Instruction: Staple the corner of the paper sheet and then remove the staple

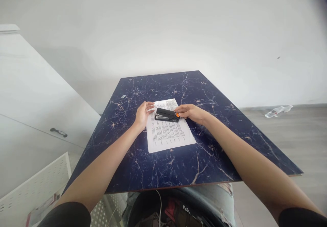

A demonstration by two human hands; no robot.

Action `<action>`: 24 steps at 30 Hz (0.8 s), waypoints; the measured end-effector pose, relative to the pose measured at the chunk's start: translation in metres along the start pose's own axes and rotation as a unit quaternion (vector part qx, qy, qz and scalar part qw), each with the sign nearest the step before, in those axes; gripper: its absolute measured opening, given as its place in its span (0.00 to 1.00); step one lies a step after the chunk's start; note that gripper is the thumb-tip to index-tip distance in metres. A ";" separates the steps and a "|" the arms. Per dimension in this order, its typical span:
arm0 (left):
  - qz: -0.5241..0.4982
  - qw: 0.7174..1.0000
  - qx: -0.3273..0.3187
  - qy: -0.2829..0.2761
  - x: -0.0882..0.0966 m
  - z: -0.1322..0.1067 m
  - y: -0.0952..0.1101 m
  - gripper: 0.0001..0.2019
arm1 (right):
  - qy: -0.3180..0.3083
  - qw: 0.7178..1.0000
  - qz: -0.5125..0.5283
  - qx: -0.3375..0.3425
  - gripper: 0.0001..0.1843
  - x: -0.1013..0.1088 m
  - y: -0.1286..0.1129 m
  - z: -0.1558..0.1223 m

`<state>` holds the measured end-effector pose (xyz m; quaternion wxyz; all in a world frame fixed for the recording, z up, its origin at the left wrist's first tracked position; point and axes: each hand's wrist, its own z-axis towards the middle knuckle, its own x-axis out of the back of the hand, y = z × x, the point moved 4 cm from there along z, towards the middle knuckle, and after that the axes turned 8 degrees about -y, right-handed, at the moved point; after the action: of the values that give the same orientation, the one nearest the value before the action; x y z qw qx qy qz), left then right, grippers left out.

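Observation:
A black stapler (166, 114) with an orange part at its right end lies over the printed paper (171, 136) on the dark blue marbled table. My right hand (190, 112) has its fingers closed on the stapler's orange end. At the paper's left edge rests my left hand (143, 114), fingers stretched out and apart over the sheet, near the stapler's other end but not touching it. Whether the paper is one sheet or a stack, I cannot tell.
The table (153, 172) has its near edge at my lap. A small pale scrap (123, 96) lies far left on it. White cabinet (38, 94) and a perforated white basket (35, 182) stand left. Clear plastic packaging (278, 111) lies on the floor at right.

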<state>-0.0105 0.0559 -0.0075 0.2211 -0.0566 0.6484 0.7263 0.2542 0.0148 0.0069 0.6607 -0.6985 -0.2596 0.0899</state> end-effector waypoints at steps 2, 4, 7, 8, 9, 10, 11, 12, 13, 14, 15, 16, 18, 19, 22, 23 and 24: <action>-0.003 1.000 0.002 0.002 0.000 0.000 0.000 0.17 | 0.008 0.999 -0.031 -0.001 0.15 0.001 0.000 0.001; -0.004 1.000 0.004 0.003 0.000 0.000 0.000 0.17 | 0.016 0.999 -0.050 -0.005 0.14 0.001 0.000 0.001; -0.004 1.000 0.004 0.001 0.000 0.000 -0.001 0.17 | 0.023 0.998 -0.046 -0.019 0.11 0.001 -0.002 0.000; -0.004 1.000 0.002 0.001 0.001 0.000 -0.001 0.16 | 0.023 0.999 -0.039 -0.023 0.11 0.000 -0.003 0.000; -0.005 1.000 0.001 0.001 0.001 0.000 -0.001 0.16 | 0.023 0.999 -0.031 -0.026 0.10 0.000 -0.003 -0.001; -0.006 1.000 -0.001 0.000 0.001 0.000 -0.001 0.16 | 0.024 0.999 -0.024 -0.026 0.10 0.000 -0.003 -0.001; -0.007 1.000 -0.002 0.000 0.002 0.001 -0.002 0.16 | 0.024 0.999 -0.019 -0.024 0.10 0.000 -0.003 0.000; -0.008 1.000 -0.002 -0.001 0.002 0.001 -0.002 0.16 | 0.025 0.999 -0.016 -0.020 0.10 0.001 -0.003 0.000; -0.008 1.000 -0.002 -0.001 0.002 0.001 -0.003 0.16 | 0.026 0.999 -0.013 -0.016 0.10 0.001 -0.002 0.000; -0.007 1.000 -0.001 -0.001 0.003 0.001 -0.003 0.16 | 0.028 0.999 -0.012 -0.012 0.09 0.001 -0.002 0.001; -0.006 1.000 0.000 -0.001 0.003 0.001 -0.003 0.16 | 0.029 0.999 -0.013 -0.009 0.09 0.001 -0.001 0.001; -0.005 1.000 0.000 0.000 0.003 0.001 -0.003 0.16 | 0.029 0.999 -0.014 -0.009 0.08 0.002 0.000 0.002; -0.003 1.000 -0.001 0.005 0.002 0.001 -0.003 0.15 | 0.032 0.999 -0.026 -0.014 0.06 0.002 0.001 0.003; -0.003 1.000 -0.001 0.007 0.002 0.001 -0.003 0.15 | 0.033 0.999 -0.034 -0.018 0.06 0.002 0.002 0.003; -0.005 1.000 0.002 0.013 0.001 0.000 -0.002 0.15 | 0.031 0.998 -0.049 -0.014 0.07 0.001 0.001 0.001; -0.005 1.000 0.004 0.014 0.001 0.000 -0.001 0.15 | 0.030 0.998 -0.052 -0.008 0.07 0.000 0.000 0.000; -0.004 1.000 0.005 0.014 0.000 0.000 -0.001 0.15 | 0.030 0.998 -0.056 -0.001 0.08 -0.001 -0.002 -0.001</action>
<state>-0.0104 0.0560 -0.0088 0.2146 -0.0683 0.6550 0.7213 0.2536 0.0133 0.0088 0.6713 -0.6861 -0.2787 0.0318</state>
